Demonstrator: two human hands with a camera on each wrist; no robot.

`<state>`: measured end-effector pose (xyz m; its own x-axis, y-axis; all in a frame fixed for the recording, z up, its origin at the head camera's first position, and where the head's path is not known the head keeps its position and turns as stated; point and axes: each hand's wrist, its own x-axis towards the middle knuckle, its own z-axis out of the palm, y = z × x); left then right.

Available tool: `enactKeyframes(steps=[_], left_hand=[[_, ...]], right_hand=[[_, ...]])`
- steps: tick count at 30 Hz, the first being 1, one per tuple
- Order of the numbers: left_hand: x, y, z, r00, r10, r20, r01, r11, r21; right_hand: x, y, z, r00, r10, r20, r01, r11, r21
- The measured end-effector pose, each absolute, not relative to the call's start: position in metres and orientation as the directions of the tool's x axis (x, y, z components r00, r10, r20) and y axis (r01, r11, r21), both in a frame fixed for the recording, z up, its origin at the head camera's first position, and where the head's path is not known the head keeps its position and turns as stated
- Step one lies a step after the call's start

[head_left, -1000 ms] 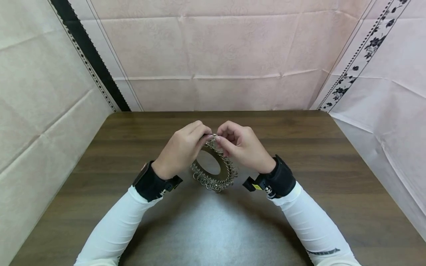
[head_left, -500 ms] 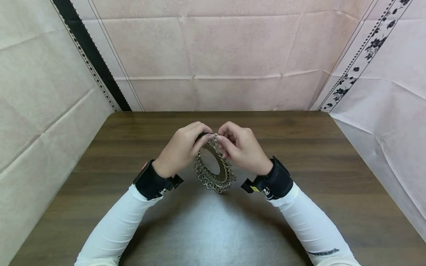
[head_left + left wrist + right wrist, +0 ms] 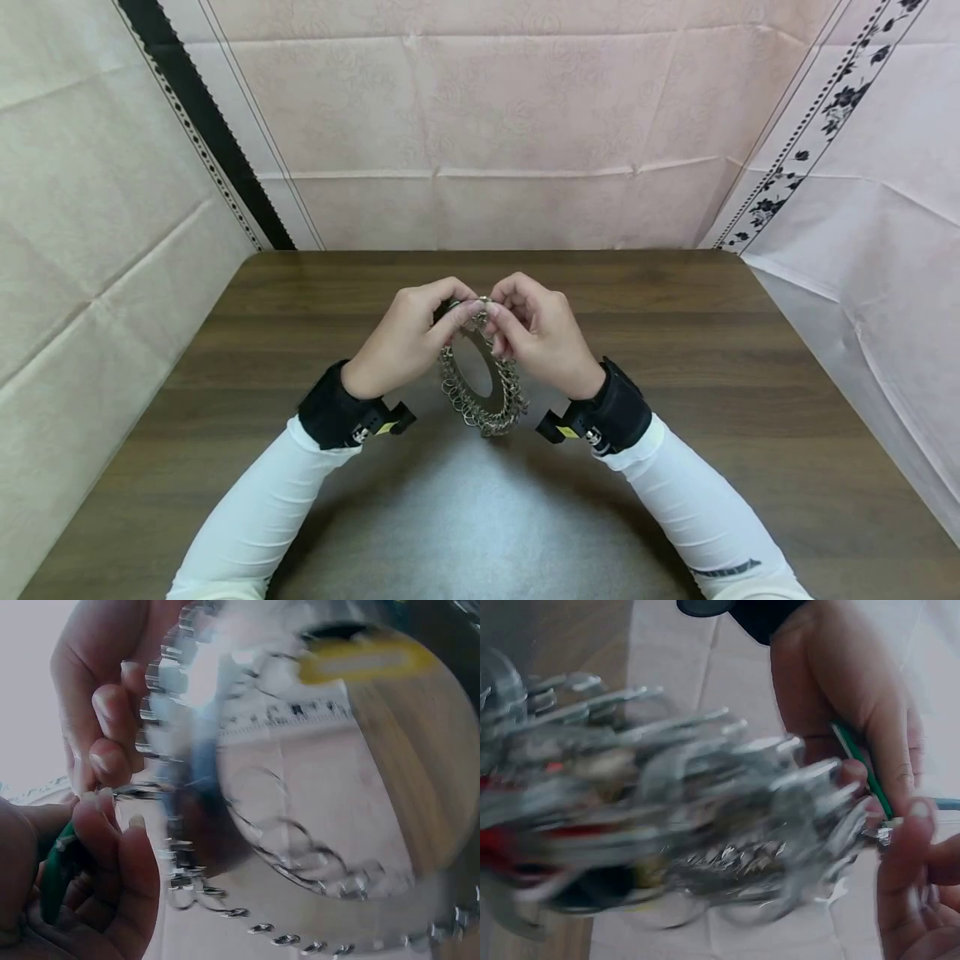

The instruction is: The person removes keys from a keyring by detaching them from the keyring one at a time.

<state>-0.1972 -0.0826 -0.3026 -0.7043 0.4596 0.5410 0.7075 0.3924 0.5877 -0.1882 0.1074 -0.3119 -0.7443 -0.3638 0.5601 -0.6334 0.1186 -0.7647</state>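
Note:
My left hand (image 3: 405, 337) and right hand (image 3: 543, 342) meet fingertip to fingertip at the top of a shiny, flat metal ring (image 3: 487, 421). Many small wire loops (image 3: 285, 939) line its rim, and its big round middle is a hole. Thumb and fingers of both hands pinch small metal links at the upper rim. Tucked inside my left hand is a thin green strip (image 3: 54, 877), whose kind cannot be told. The large ring hangs tilted below the fingers, blurred in the right wrist view.
The hands work above a brown wood-grain table (image 3: 300, 308). Pale cloth sheets (image 3: 525, 108) stand behind it and at both sides. Black wrist straps (image 3: 626, 408) with small cameras sit over the white sleeves (image 3: 262, 508).
The large ring has swung a little and shows narrower in the head view. My right wrist has shifted slightly left, and my left thumb has drawn a bit away from the palm.

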Motion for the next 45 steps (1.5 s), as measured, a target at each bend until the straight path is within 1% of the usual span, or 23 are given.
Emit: enactKeyframes(steps=[3, 11, 14, 17, 21, 26, 40, 45], left_hand=[[-0.197, -0.082, -0.302, -0.715, 0.456, 0.53, 0.693, 0.367, 0.62], [-0.2, -0.084, -0.303, -0.718, 0.466, 0.517, 0.687, 0.352, 0.636], [-0.202, -0.084, -0.304, -0.711, 0.463, 0.529, 0.696, 0.354, 0.625], [-0.203, -0.084, -0.306, -0.681, 0.451, 0.578, 0.73, 0.356, 0.583], [-0.205, -0.082, -0.309, -0.625, 0.423, 0.656, 0.781, 0.354, 0.515], [-0.205, -0.08, -0.312, -0.566, 0.398, 0.722, 0.82, 0.355, 0.448], [-0.203, -0.079, -0.312, -0.463, 0.396, 0.793, 0.869, 0.379, 0.318], [-0.203, -0.078, -0.312, -0.421, 0.411, 0.809, 0.881, 0.397, 0.257]], right_hand=[[-0.187, 0.106, -0.312, -0.741, -0.366, 0.562, -0.633, 0.104, -0.767], [-0.19, 0.108, -0.313, -0.743, -0.359, 0.564, -0.62, 0.052, -0.783], [-0.191, 0.109, -0.313, -0.746, -0.354, 0.565, -0.612, 0.028, -0.79], [-0.192, 0.109, -0.313, -0.748, -0.359, 0.559, -0.603, 0.013, -0.798], [-0.192, 0.111, -0.31, -0.753, -0.38, 0.537, -0.581, 0.002, -0.814], [-0.191, 0.114, -0.306, -0.743, -0.423, 0.519, -0.573, 0.0, -0.82], [-0.192, 0.119, -0.302, -0.719, -0.497, 0.485, -0.554, -0.01, -0.832], [-0.192, 0.121, -0.3, -0.711, -0.527, 0.466, -0.519, -0.056, -0.853]])
